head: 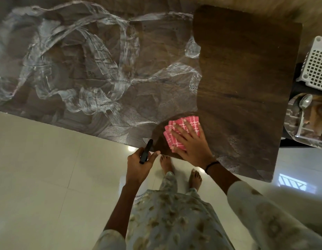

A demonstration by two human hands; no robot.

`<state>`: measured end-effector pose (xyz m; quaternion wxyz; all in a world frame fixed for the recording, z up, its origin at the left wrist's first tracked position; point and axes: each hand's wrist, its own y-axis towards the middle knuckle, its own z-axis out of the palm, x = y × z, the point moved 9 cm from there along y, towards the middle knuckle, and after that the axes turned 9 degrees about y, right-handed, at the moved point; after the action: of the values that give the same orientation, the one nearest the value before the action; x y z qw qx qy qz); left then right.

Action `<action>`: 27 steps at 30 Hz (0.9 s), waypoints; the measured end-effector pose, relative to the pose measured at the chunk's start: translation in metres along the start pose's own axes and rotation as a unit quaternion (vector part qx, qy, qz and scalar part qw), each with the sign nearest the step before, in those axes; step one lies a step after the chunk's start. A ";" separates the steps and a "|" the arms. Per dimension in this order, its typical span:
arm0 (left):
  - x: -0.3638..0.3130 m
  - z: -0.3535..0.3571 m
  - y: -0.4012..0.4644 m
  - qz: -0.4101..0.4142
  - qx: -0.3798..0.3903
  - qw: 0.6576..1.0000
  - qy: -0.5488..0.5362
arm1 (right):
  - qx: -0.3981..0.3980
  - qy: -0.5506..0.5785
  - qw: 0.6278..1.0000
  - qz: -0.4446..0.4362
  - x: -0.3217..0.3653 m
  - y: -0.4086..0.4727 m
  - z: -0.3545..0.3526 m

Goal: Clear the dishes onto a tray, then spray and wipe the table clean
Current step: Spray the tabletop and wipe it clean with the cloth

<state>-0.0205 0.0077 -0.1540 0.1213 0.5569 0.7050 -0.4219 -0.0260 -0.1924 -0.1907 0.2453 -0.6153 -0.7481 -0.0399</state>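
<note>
Right hand (190,141): palm down, fingers (182,129) straight and spread wide, pressing flat on the cloth (180,134). No curl seen; thumb lies out to the near-left side at the table's near edge. A dark band sits on the right wrist.

Cloth: pink with a white grid, folded, lying on the table (247,78) close to its near edge. The hand covers its near-right part; its far and left edges show past the fingertips.

Left hand (140,163): fingers curled round the black spray head of a bottle (146,150), thumb to the right of it. The nozzle tip points toward the table and reaches just over its near edge. The hand itself hangs over the floor (39,159), just left of the right hand, the two not touching. The bottle body is hidden below the hand and forearm; only a pale part with a label shows near the left forearm.

Table: dark wood. Left and middle carry white, smeared streaks of foam (75,60) in loops. The right part is plain dark wood, with a darker arc round the cloth.

Tray (292,127): off the table's right end, at the frame edge, shiny, holding a spoon (303,103) and dishes too cut off to tell. A white lattice basket (315,64) stands beyond it.
</note>
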 end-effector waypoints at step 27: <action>-0.092 0.055 0.049 0.043 0.099 0.991 0.074 | -0.004 -0.006 0.996 0.091 -0.054 -0.011 -0.023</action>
<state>0.0389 -0.0940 -0.1517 0.0314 0.6254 0.6425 -0.4417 -0.0227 -0.2525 -0.1900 0.2406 -0.6824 -0.6900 -0.0165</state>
